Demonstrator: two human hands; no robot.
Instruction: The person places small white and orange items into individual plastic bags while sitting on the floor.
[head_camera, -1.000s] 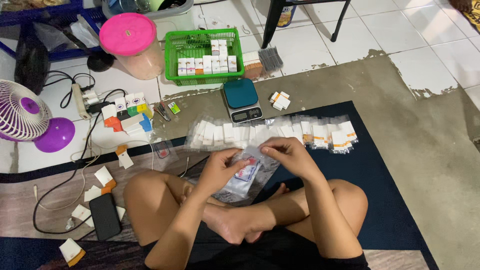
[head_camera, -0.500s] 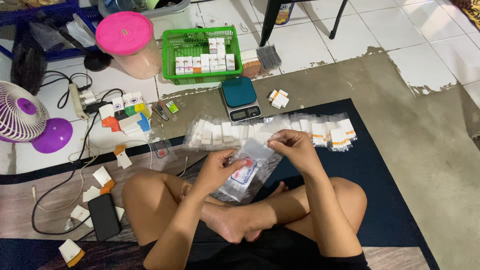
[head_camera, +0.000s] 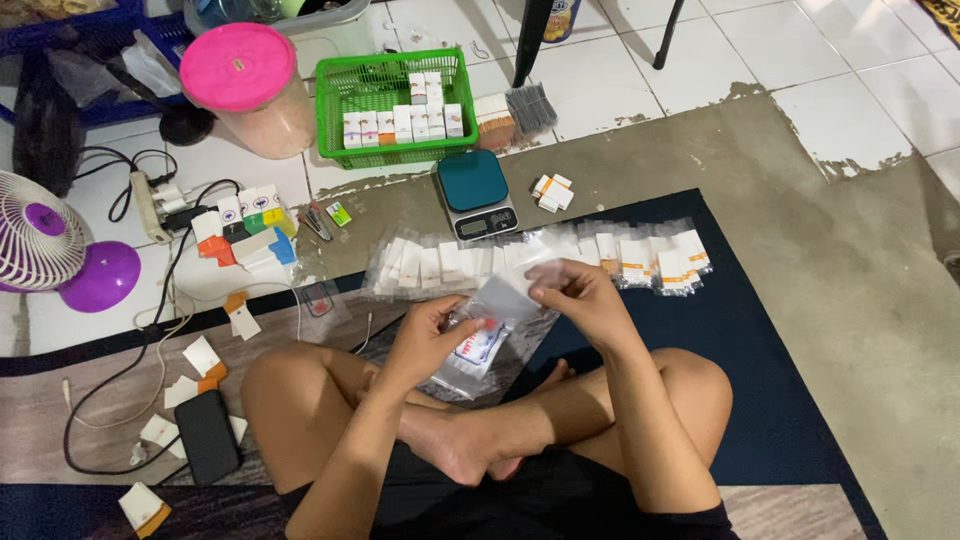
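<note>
Seated cross-legged on the floor, the person holds a clear plastic sleeve (head_camera: 503, 298) above the lap — left hand (head_camera: 432, 335) and right hand (head_camera: 577, 297) fingers pinching opposite edges, apparently to spread it, with the row of filled packets (head_camera: 560, 257) just ahead within reach.

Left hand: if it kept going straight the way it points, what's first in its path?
The left hand points up and right, already touching the clear plastic bag. Beyond that bag, likely the right hand; depth is unclear.
</note>
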